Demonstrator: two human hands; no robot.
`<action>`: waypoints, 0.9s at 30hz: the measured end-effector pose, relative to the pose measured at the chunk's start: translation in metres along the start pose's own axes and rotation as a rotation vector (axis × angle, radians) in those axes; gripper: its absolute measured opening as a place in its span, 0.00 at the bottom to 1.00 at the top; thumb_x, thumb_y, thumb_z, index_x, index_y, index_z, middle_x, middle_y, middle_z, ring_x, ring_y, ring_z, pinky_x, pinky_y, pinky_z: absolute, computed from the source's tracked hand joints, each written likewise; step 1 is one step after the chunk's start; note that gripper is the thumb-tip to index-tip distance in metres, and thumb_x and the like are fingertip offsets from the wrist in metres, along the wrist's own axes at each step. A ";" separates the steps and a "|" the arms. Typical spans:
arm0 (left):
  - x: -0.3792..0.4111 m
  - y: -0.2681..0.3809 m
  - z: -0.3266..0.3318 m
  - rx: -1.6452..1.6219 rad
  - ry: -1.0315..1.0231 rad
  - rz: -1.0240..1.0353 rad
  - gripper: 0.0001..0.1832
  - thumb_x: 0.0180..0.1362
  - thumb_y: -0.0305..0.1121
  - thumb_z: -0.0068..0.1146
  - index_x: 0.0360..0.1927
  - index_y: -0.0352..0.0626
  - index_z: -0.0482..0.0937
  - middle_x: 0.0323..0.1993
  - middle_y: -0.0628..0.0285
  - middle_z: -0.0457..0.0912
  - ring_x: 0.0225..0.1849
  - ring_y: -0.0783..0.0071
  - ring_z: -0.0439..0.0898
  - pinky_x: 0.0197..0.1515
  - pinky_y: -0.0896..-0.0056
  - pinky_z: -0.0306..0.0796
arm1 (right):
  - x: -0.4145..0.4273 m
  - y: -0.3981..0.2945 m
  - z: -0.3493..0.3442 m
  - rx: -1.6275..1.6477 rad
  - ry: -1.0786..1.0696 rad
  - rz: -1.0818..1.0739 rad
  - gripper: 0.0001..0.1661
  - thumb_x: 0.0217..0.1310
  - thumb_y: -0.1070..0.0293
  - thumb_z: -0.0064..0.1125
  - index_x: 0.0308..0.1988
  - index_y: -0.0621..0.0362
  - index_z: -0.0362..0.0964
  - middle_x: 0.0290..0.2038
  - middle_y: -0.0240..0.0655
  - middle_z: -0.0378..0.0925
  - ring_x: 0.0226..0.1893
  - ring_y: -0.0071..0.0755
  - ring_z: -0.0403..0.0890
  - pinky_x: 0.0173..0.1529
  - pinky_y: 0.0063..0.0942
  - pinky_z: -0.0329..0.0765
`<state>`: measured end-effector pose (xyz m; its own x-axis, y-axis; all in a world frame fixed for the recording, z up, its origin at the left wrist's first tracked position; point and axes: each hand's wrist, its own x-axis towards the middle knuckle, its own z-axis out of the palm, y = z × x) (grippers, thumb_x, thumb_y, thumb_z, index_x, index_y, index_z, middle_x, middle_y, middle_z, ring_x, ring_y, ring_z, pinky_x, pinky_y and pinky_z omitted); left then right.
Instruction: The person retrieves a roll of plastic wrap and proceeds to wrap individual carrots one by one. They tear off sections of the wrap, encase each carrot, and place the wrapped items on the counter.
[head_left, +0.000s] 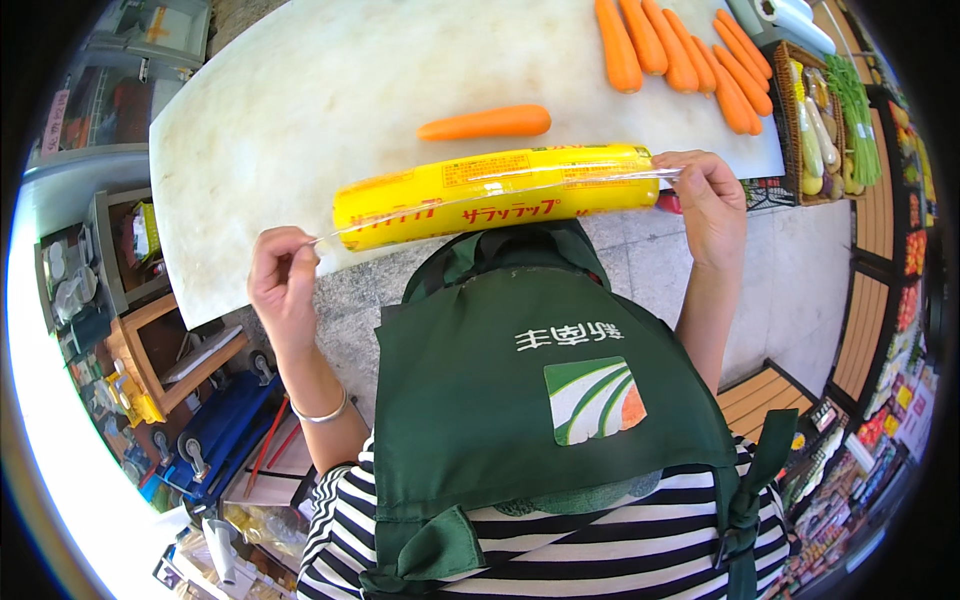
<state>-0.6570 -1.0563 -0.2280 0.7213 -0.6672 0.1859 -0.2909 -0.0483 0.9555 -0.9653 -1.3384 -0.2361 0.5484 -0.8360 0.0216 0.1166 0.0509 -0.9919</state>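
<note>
A yellow roll of plastic cling film (495, 196) bearing writing lies across the near edge of the white tabletop, against the front of my green apron. My left hand (283, 274) pinches one end of the clear film's edge (491, 189), just beyond the roll's left end. At the other end, my right hand (705, 202) grips the film between thumb and fingers. The film edge is stretched between both hands as a thin gathered line over the roll. Just past the roll, a single carrot (487, 122) rests on the table, its thick end to the right.
Several carrots (679, 60) lie at the table's far right. Beside them stand a wicker basket (810, 124) of vegetables and a bunch of long green stalks (855, 120). The white tabletop (315, 112) ends just before me. A blue wheeled trolley (217, 431) is at lower left.
</note>
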 end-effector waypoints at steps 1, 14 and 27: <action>0.000 0.005 0.001 -0.070 0.008 -0.008 0.05 0.53 0.17 0.48 0.32 0.36 0.74 0.32 0.64 0.73 0.28 0.82 0.68 0.33 0.81 0.63 | 0.001 -0.001 0.001 -0.023 0.024 0.024 0.10 0.62 0.62 0.57 0.34 0.57 0.74 0.36 0.32 0.81 0.32 0.15 0.76 0.24 0.13 0.68; -0.001 0.013 -0.009 -0.622 0.019 -0.145 0.02 0.57 0.25 0.54 0.32 0.38 0.75 0.30 0.61 0.72 0.26 0.80 0.67 0.30 0.81 0.62 | 0.000 -0.023 0.010 -0.022 -0.017 -0.074 0.10 0.65 0.66 0.53 0.32 0.60 0.69 0.34 0.38 0.78 0.37 0.25 0.76 0.44 0.23 0.72; -0.006 0.008 -0.008 -0.587 0.124 -0.090 0.02 0.57 0.24 0.51 0.33 0.36 0.75 0.31 0.61 0.72 0.29 0.79 0.67 0.32 0.80 0.63 | 0.003 -0.020 0.008 -0.100 0.084 -0.022 0.11 0.65 0.64 0.54 0.32 0.60 0.69 0.33 0.37 0.78 0.37 0.24 0.77 0.48 0.24 0.72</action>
<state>-0.6586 -1.0470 -0.2194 0.8054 -0.5858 0.0904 0.1441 0.3415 0.9288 -0.9593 -1.3370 -0.2147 0.4745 -0.8795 0.0369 0.0422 -0.0191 -0.9989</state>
